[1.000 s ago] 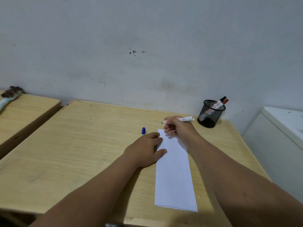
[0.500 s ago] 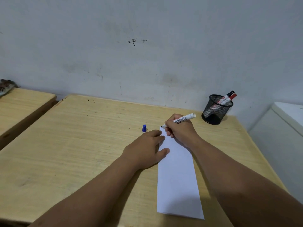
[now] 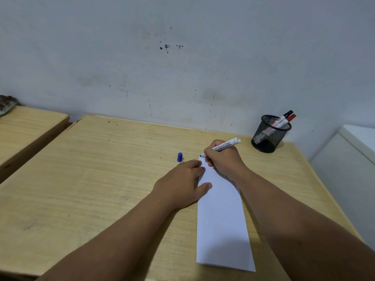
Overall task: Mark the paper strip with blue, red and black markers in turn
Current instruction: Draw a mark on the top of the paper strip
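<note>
Pinched in my right hand [image 3: 222, 159] is the marker [image 3: 224, 146], fingers closed round the barrel in a writing hold, tip slanting down toward ten o'clock and sitting at the far left corner of the strip [image 3: 222, 218]. Whether the tip touches the paper I cannot tell. My left hand [image 3: 182, 184] grips nothing; it lies flat, palm down, fingers and thumb pressing the strip's left edge near the far end.

From the middle of the desk [image 3: 101, 179] the strip runs lengthwise from about five o'clock, near my body, up toward one o'clock. I see no ink on it yet. A blue cap [image 3: 179, 157] stands on the wood just beyond my left fingertips, at eleven o'clock from them, so I judge this marker to be the blue one and the first mark to be still ahead. Two more markers, red-capped [image 3: 291, 117] and black-capped [image 3: 288, 113], lean in the mesh cup [image 3: 268, 136] at two o'clock.

What could go wrong: the tip is so close to the corner that a stroke may run off onto the desk. My left hand pins only the far end, so a pull toward me could swing or buckle the loose near end. My right palm rests on the paper and may smear fresh ink.
</note>
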